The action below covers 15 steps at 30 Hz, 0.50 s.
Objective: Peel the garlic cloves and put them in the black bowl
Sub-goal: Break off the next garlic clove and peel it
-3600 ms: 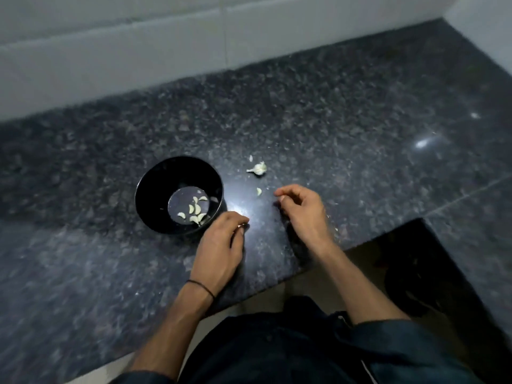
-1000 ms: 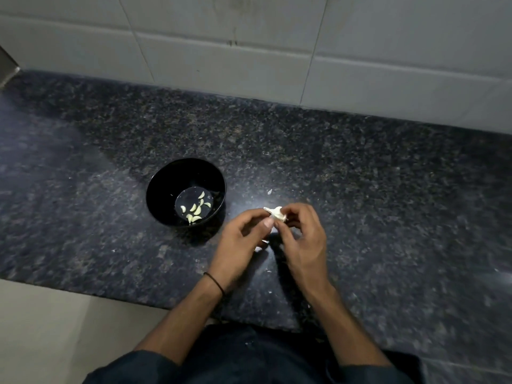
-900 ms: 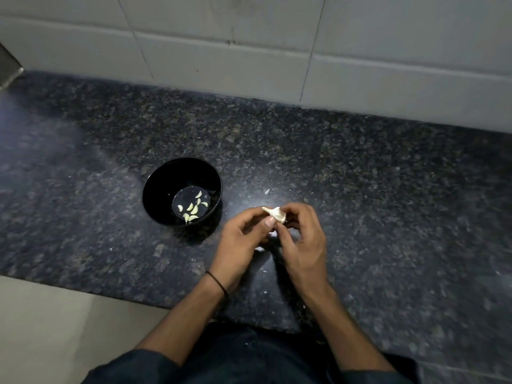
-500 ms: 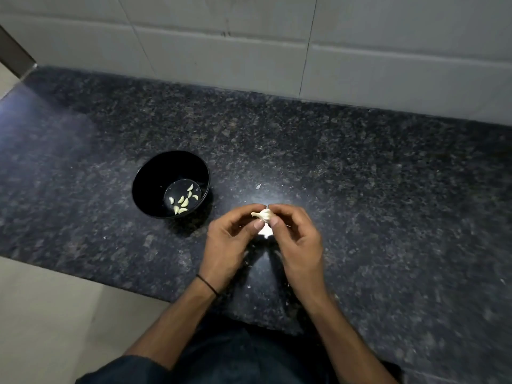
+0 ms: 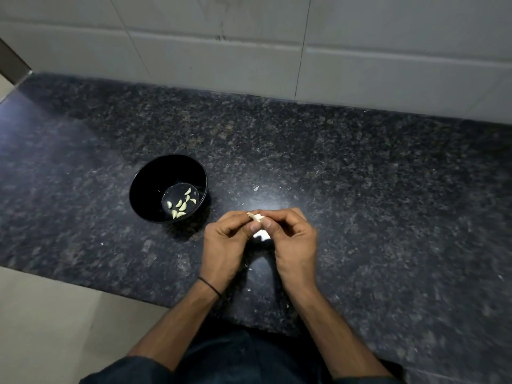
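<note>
Both your hands are together over the near-middle of the dark speckled granite counter (image 5: 360, 189). Your left hand (image 5: 225, 242) and right hand (image 5: 295, 239) both pinch the same small white papery garlic piece (image 5: 257, 217) between thumbs and fingertips. The thumbs are pressed side by side right under it and the other fingers are curled in. The garlic is held up off the stone, just right of the bowl and a bit nearer to you. How much skin is left on it is too small to tell.

The round glossy black bowl (image 5: 149, 189) sits on the counter just left of your left hand, close but apart. A handful of pale yellowish peeled cloves (image 5: 181, 205) lie in its bottom, bunched toward the right.

A tiny white flake of skin (image 5: 256, 188) lies just beyond your hands, right of the bowl. There's a bright white patch (image 5: 261, 234) under your thumbs, and I can't tell if it's glare or peel. A thin black band (image 5: 209, 285) is round your left wrist. A pale grey tiled wall (image 5: 249, 51) runs along the far edge.
</note>
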Motion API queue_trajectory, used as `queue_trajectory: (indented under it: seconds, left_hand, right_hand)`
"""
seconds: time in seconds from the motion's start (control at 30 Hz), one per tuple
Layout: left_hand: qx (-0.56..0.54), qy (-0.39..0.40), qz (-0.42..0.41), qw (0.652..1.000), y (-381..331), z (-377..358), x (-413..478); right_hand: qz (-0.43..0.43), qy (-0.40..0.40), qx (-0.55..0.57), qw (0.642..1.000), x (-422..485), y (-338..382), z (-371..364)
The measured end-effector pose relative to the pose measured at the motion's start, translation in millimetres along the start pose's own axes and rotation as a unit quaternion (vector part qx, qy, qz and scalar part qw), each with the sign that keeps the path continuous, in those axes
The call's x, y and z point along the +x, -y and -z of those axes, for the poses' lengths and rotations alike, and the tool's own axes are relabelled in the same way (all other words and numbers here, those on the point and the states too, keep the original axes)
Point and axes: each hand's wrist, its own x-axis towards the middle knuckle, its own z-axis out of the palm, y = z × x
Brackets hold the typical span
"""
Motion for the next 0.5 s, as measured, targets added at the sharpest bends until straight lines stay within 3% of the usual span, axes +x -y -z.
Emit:
queue_trajectory:
  seconds: [0.33,0.5]
  left_hand:
    - [0.013,0.041,0.027,0.999,15,14,29]
    - [0.143,0.073,-0.009,0.987,31,26,39]
  right_hand:
    - [-0.043,-0.073,-0.099,0.991,6,-16,-8]
    - [-0.050,-0.101,-0.098,0.989,3,-17,-6]
